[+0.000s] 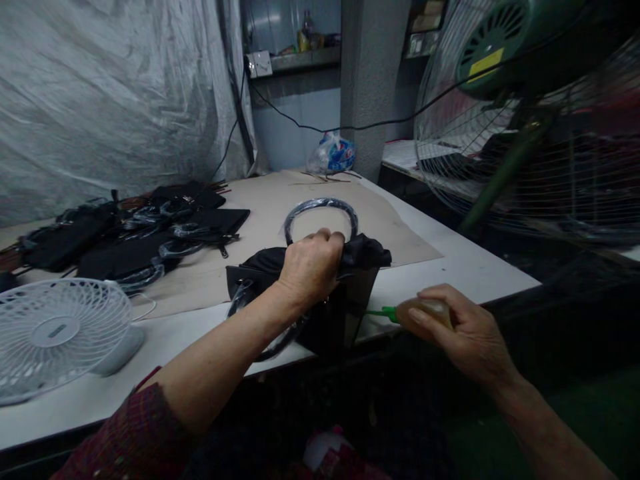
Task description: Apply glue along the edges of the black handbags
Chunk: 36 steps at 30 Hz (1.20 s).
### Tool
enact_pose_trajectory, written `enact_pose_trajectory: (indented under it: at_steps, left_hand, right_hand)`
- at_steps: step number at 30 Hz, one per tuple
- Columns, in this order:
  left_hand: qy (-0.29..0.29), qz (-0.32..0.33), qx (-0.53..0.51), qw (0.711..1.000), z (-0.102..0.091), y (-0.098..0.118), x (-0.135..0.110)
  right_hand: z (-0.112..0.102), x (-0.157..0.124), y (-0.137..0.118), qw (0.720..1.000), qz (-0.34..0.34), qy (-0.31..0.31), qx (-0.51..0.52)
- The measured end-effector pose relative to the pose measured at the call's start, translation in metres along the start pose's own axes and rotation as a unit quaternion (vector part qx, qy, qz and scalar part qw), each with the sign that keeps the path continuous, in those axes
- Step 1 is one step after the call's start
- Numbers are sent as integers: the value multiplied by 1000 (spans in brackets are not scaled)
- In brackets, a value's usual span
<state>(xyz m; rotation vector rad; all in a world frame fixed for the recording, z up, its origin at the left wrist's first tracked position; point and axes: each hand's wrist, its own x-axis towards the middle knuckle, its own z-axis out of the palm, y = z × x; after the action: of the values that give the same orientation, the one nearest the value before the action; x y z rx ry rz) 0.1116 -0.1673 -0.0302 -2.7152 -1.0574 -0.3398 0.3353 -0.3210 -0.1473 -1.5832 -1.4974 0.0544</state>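
Left hand (313,267) clutches black handbag (350,293); right hand (467,330) grips green-nozzled squeeze bottle (436,307). Over-squeezing could stain the handbag

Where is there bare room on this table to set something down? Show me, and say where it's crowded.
Bare: the tan sheet right of the raised handle of the held black bag, and the white tabletop between that sheet and the table's right edge, beyond the right hand and its bottle. Crowded: the left, with heaped black bags and the white fan.
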Motion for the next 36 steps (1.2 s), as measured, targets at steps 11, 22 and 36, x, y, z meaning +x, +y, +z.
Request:
enact_pose_trajectory:
  at_steps: [11,22,36]
  left_hand:
    - [4,0,3,1000,0,1,-2]
    - [-9,-3,-3,1000,-3,3,-2]
    - [-7,-2,0,1000,-3,3,-5]
  right_hand:
    - [2,-9,-7,997,-65,-42,14]
    - [1,-1,4,996,-82,-18,-20]
    - [2,1,1,998,-62,-4,-20]
